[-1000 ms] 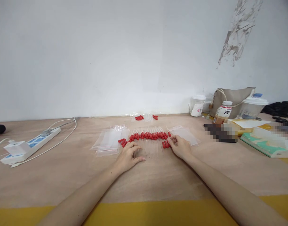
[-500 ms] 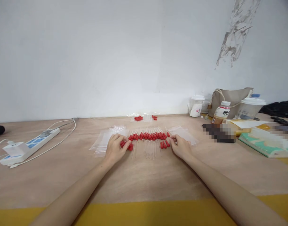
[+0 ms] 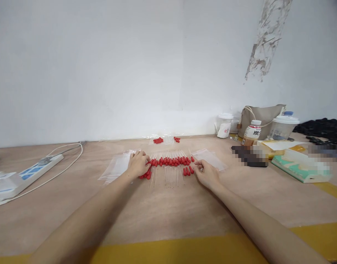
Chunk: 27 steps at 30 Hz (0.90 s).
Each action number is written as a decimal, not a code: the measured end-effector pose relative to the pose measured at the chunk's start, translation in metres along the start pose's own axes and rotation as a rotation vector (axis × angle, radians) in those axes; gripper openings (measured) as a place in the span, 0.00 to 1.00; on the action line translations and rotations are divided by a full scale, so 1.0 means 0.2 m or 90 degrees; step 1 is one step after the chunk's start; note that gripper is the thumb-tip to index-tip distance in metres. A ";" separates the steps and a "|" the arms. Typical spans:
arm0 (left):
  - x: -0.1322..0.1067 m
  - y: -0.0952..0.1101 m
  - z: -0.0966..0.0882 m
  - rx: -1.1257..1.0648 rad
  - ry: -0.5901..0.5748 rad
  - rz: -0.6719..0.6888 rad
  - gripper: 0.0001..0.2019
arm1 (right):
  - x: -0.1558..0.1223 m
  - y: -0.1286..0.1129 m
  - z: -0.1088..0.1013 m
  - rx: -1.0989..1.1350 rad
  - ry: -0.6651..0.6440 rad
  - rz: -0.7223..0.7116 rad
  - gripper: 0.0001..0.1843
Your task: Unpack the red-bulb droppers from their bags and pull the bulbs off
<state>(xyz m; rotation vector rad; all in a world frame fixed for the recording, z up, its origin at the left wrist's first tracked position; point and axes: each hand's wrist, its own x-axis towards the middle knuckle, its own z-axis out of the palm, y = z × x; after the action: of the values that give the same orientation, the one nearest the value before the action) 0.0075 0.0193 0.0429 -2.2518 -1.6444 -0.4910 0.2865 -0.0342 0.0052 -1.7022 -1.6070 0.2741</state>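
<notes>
A clear plastic sheet or bag [image 3: 168, 140] lies by the wall with two red clusters [image 3: 158, 140] at it; whether they are in it or on it cannot be told. Clear bags [image 3: 115, 168] lie flat left of the middle, and more flat bags [image 3: 211, 158] to the right; their overlapping layers defy counting. At the right stand two white-lidded cups [image 3: 224, 128], contents unclear, and one capped bottle [image 3: 251, 136], brown in its lower part, before one grey bag [image 3: 264, 116].

The red-ended thin tubes [image 3: 172, 161] lie mid-table in a crowded row, too dense to count. One red end sits slightly apart at its right end; three more lie just in front. Others, partly covered, lie by the left hand [image 3: 137, 165], whose fingers are curled over; its grip cannot be told. The right hand [image 3: 207, 175] has thumb and forefinger close together beside the three; whether it holds anything cannot be told.
</notes>
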 end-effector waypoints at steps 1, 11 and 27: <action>-0.01 0.00 0.01 0.001 0.007 0.001 0.06 | 0.00 0.00 0.00 0.000 0.003 0.000 0.11; -0.16 -0.01 -0.04 -0.209 0.257 -0.008 0.06 | 0.01 0.03 0.03 0.079 0.053 -0.116 0.11; -0.37 0.16 -0.04 -0.244 0.231 0.395 0.06 | -0.14 -0.12 0.05 -0.096 0.057 -0.642 0.11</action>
<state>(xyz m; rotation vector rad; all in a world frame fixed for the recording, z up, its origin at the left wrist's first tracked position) 0.0161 -0.0562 0.0153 -2.5687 -0.6623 -1.0254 0.2574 -0.0588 0.0050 -0.7977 -2.2194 -0.4234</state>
